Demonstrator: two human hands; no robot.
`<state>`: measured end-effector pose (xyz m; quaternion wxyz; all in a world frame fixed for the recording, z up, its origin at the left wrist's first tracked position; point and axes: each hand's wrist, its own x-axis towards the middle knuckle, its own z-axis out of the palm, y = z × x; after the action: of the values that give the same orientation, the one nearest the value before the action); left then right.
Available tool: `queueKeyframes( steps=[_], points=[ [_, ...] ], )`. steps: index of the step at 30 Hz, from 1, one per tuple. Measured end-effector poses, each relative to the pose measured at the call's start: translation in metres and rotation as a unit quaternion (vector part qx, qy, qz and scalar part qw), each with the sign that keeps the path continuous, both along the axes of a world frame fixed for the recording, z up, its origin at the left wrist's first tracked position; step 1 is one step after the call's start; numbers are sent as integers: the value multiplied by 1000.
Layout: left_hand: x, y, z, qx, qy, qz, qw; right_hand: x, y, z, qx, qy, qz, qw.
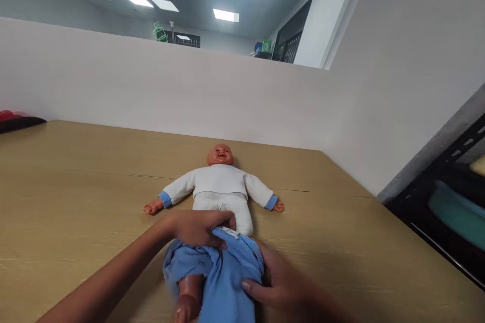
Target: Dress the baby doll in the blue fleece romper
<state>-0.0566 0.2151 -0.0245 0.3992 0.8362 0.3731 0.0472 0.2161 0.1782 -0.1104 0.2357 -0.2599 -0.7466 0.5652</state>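
A baby doll (221,179) in a white top with blue cuffs lies on its back on the table, head toward the wall. Blue doll trousers (231,267) are bunched around its legs, and one bare foot (188,298) sticks out at the lower left. My left hand (200,227) is closed on the trousers' waistband at the doll's lower body. At the right side, my right hand (276,282) grips the blue cloth, its thumb on top and the other fingers mostly hidden behind it.
The wooden table (94,186) runs up to a low white wall (170,91). A red and black item (18,120) sits at the far left edge. On the right, a dark shelf (420,222) holds a teal container (458,217).
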Motion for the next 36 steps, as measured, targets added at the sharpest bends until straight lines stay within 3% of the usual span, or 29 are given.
queueKeyframes(
  steps=[4,10,16,20,26,32,36],
  points=[
    [1,-16,-16,1,-119,59,991,1,-3,-9,18,-5,-126,992],
    [4,-31,-29,36,-187,143,971,-10,6,-18,33,12,-193,981],
    [-3,-37,-24,-21,-166,88,982,-12,6,-8,80,-3,-251,965],
    [-9,-34,-36,-18,-168,113,979,-12,6,0,78,41,-184,979],
    [-15,-29,-51,-16,-183,146,972,-7,13,-5,18,95,-110,989],
    [-9,-32,-48,3,-188,198,962,-1,10,5,131,43,-50,989],
    [-11,-30,-45,4,-206,162,965,0,10,7,161,47,-56,984]
  ],
)
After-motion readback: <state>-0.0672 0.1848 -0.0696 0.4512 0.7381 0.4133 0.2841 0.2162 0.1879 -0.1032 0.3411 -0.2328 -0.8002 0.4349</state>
